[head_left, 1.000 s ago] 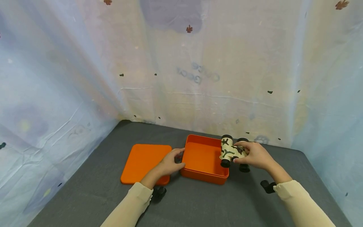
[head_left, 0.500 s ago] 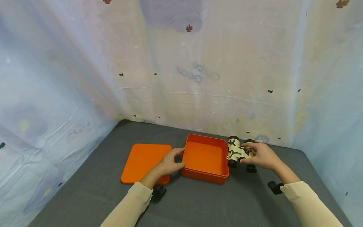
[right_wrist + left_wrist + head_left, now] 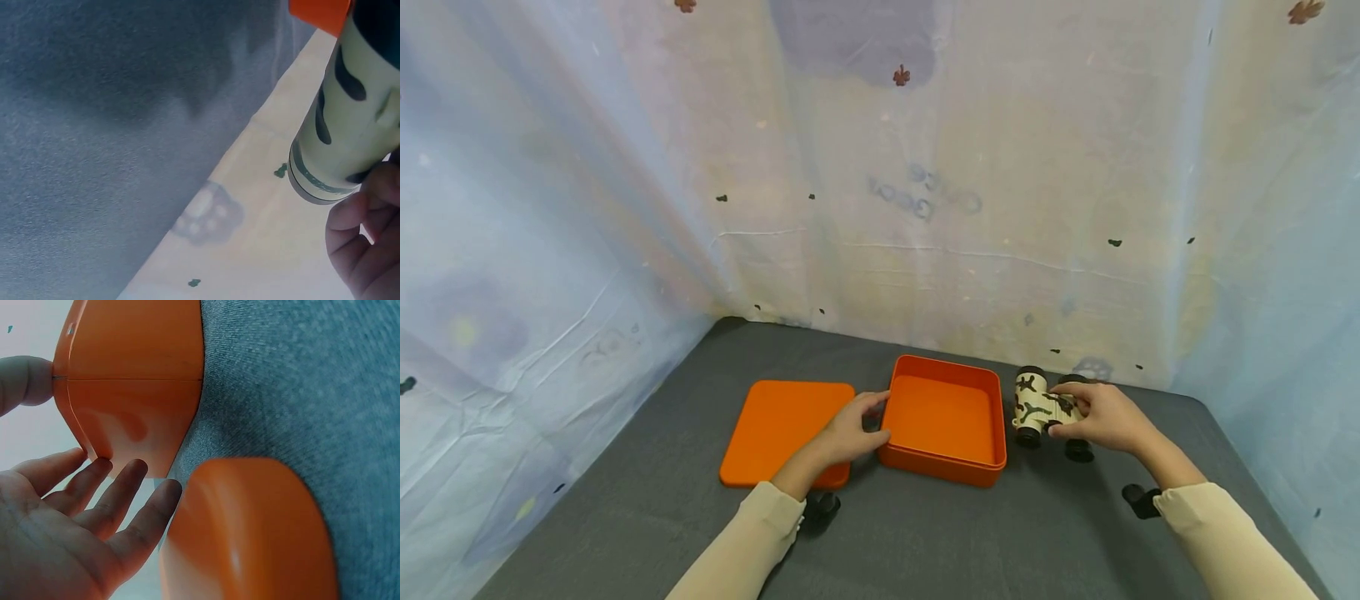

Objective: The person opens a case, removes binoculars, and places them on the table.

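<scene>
A pair of camouflage-patterned binoculars (image 3: 1033, 408) with black ends is pinched by my right hand (image 3: 1103, 414), just right of an orange box (image 3: 938, 465). In the right wrist view one cream barrel (image 3: 334, 119) fills the right side, above the curled fingers (image 3: 350, 228). The box stands without its lid, its inside bare. My left hand (image 3: 848, 432) rests against the box's left side, thumb and fingertips at the rim. The left wrist view shows these fingers spread and nearly straight along the box corner (image 3: 134, 356). Beside it, the orange lid (image 3: 775, 425) lies flat, partly under the left forearm.
Dark grey cloth (image 3: 925, 542) covers the table. A pale printed curtain (image 3: 955, 167) hangs close behind the table and at both sides. Black wrist mounts (image 3: 1140, 502) stick out from the cream sleeves.
My right hand has carried the binoculars rightward, from over the box's right edge to beyond it, and slightly lower. The left hand, box and lid stay where they were.
</scene>
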`<state>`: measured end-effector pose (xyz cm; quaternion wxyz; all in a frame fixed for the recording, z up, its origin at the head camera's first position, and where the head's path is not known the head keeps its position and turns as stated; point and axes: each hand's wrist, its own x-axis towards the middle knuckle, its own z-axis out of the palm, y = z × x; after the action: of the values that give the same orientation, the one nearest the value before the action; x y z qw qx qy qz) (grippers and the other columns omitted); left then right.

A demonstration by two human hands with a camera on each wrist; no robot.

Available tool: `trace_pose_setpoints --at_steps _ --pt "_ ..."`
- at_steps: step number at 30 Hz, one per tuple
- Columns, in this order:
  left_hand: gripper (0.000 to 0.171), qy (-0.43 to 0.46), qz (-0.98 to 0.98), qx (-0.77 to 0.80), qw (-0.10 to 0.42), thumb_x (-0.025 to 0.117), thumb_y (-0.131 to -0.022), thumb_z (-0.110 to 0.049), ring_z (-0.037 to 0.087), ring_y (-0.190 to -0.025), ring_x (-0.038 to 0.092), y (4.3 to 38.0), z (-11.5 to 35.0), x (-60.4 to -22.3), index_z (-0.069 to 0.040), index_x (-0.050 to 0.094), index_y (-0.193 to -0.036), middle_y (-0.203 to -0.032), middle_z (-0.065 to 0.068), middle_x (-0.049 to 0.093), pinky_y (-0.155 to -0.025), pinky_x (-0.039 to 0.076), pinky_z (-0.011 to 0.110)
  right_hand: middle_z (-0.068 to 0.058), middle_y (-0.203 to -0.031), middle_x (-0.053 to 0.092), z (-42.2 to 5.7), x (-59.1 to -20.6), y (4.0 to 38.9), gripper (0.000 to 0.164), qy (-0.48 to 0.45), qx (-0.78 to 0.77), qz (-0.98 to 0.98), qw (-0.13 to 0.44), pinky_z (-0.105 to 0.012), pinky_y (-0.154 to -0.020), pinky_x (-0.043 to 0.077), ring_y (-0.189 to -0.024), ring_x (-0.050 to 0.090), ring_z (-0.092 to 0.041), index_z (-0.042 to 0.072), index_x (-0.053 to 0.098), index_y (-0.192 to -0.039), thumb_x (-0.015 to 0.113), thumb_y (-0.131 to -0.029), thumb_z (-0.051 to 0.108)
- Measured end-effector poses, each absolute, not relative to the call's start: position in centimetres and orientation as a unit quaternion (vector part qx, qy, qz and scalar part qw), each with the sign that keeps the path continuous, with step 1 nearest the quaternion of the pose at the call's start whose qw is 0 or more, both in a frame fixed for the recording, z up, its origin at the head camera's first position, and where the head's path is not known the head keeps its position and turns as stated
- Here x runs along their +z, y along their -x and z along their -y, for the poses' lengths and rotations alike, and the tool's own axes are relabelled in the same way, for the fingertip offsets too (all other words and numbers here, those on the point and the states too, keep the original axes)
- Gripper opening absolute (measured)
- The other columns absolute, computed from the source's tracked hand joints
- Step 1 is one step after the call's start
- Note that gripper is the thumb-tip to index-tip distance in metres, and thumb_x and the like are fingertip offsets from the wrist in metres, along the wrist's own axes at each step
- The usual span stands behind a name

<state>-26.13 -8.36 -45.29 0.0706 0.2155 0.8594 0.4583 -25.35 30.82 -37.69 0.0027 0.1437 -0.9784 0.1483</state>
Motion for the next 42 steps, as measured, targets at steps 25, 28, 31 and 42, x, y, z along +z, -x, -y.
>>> trace_pose_setpoints --at_steps 25,28,31,42 --pt "0.062 -0.211 -0.871 0.440 0.066 0.059 -0.082 -0.025 0.020 -0.115 0.043 26.2 8.4 -45.3 -0.017 0.032 -0.137 -0.134 0.000 0.036 -0.090 0.041 0.040 0.007 -0.048 0.029 -32.3 -40.4 25.3 0.064 -0.131 0.174 0.976 -0.024 -0.023 -0.041 0.025 -0.041 0.027 -0.006 0.020 0.054 -0.118 0.071 -0.063 0.050" --pt "0.062 -0.211 -0.870 0.440 0.067 0.059 -0.082 -0.026 0.020 -0.115 0.043 26.2 8.4 -45.4 -0.018 0.031 -0.137 -0.134 -0.001 0.036 -0.090 0.042 0.040 0.007 -0.048 0.030 -32.5 -40.9 25.3 0.064 -0.131 0.179 0.975 -0.029 -0.023 -0.040 0.026 -0.040 0.027 -0.006 0.021 0.053 -0.119 0.070 -0.064 0.049" --pt "0.062 -0.215 -0.870 0.439 0.066 0.058 -0.082 -0.027 0.020 -0.115 0.043 26.2 8.4 -45.5 -0.018 0.031 -0.137 -0.135 -0.001 0.035 -0.090 0.042 0.040 0.007 -0.048 0.030 -32.7 -41.4 25.4 0.064 -0.128 0.186 0.974 -0.034 -0.023 -0.040 0.027 -0.040 0.027 -0.006 0.022 0.053 -0.119 0.070 -0.064 0.050" --pt "0.061 -0.215 -0.866 0.446 0.068 0.058 -0.082 -0.027 0.021 -0.115 0.043 26.0 8.4 -45.2 -0.017 0.032 -0.137 -0.134 -0.001 0.036 -0.091 0.041 0.042 0.007 -0.048 0.029 -32.8 -42.5 25.6 0.066 -0.124 0.201 0.971 -0.047 -0.023 -0.040 0.026 -0.039 0.025 -0.006 0.019 0.052 -0.121 0.072 -0.064 0.046"
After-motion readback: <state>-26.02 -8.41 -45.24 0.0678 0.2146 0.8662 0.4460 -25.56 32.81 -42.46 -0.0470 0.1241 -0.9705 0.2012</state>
